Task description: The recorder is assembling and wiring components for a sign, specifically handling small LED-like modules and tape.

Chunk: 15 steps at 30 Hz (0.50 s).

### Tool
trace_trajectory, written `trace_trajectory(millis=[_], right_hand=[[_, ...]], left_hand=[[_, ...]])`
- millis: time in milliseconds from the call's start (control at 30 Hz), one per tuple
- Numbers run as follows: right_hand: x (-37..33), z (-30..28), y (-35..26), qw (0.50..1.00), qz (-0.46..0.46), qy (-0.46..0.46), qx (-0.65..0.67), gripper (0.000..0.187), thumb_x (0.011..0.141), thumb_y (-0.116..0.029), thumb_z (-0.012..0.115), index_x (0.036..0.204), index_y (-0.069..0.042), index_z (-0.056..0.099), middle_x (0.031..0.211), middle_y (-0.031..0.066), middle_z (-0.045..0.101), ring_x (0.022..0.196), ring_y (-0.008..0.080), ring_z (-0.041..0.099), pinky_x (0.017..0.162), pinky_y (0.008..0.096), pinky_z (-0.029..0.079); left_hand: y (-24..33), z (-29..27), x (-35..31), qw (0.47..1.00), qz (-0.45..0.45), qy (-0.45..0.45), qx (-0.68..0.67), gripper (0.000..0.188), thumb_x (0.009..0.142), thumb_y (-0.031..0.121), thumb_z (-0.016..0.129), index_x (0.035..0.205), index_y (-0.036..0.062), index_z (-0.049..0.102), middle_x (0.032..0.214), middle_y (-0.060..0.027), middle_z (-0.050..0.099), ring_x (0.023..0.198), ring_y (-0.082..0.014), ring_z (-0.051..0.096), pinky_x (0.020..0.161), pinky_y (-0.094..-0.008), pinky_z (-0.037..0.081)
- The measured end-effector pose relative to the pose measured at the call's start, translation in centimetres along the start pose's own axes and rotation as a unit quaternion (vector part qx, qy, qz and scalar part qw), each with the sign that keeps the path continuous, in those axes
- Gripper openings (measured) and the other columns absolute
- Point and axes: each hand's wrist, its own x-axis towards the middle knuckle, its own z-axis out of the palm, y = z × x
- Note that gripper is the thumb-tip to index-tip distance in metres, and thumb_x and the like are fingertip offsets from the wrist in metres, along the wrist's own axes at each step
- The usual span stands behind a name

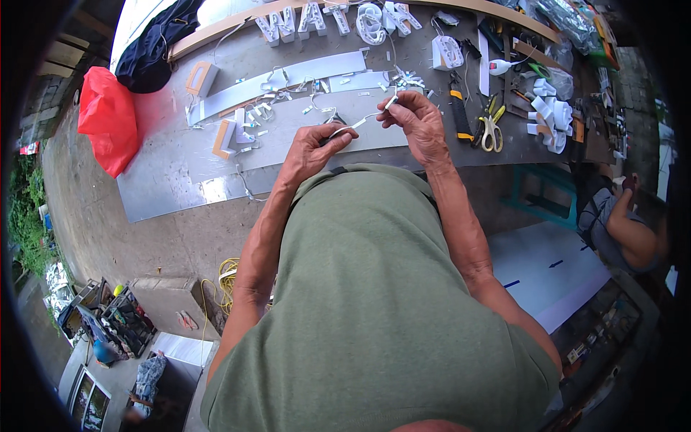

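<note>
A thin white wire with small white modules, which looks like an LED module string (361, 123), stretches between my hands over the near edge of the grey table. My left hand (314, 150) is closed, with thumb and forefinger pinching one end of this stretch. Higher and to the right, my right hand (419, 128) pinches a small white module (391, 103) of the string between thumb and fingertips. Beyond my hands, more small modules and wires (409, 79) lie in a loose cluster. A long white strip (309, 72) lies behind them.
White hollow sign letters (313, 25) stand along the back. To the right lie scissors (491, 133), a black-and-yellow cutter knife (461, 115) and curled white strips (554, 119). A red plastic bag (108, 119) hangs at the left edge. Another person (626, 223) sits at the right.
</note>
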Motion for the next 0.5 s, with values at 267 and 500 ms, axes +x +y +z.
trace_trajectory(millis=[267, 500], right_hand=[[-1.1, -3.3, 2.2, 0.924, 0.163, 0.014, 0.345, 0.030, 0.100, -0.030, 0.063, 0.112, -0.002, 0.067, 0.099, 0.0091, 0.069, 0.098, 0.0242, 0.063, 0.085, 0.0403, 0.051], [-1.1, -3.8, 2.1, 0.964, 0.122, 0.017, 0.236, 0.021, 0.095, -0.017, 0.071, 0.111, -0.003, 0.068, 0.097, 0.0082, 0.070, 0.087, 0.0168, 0.066, 0.077, 0.0333, 0.055]], left_hand=[[0.5, -0.4, -1.8, 0.988, -0.034, -0.025, 0.149, 0.027, 0.096, 0.024, 0.069, 0.116, 0.0071, 0.074, 0.070, -0.0012, 0.063, 0.061, -0.0096, 0.048, 0.057, -0.0295, 0.040], [0.3, -0.9, -2.1, 0.997, -0.039, -0.043, 0.059, 0.042, 0.092, 0.030, 0.072, 0.123, 0.0011, 0.069, 0.079, -0.0058, 0.068, 0.071, -0.0112, 0.060, 0.067, -0.0283, 0.049]])
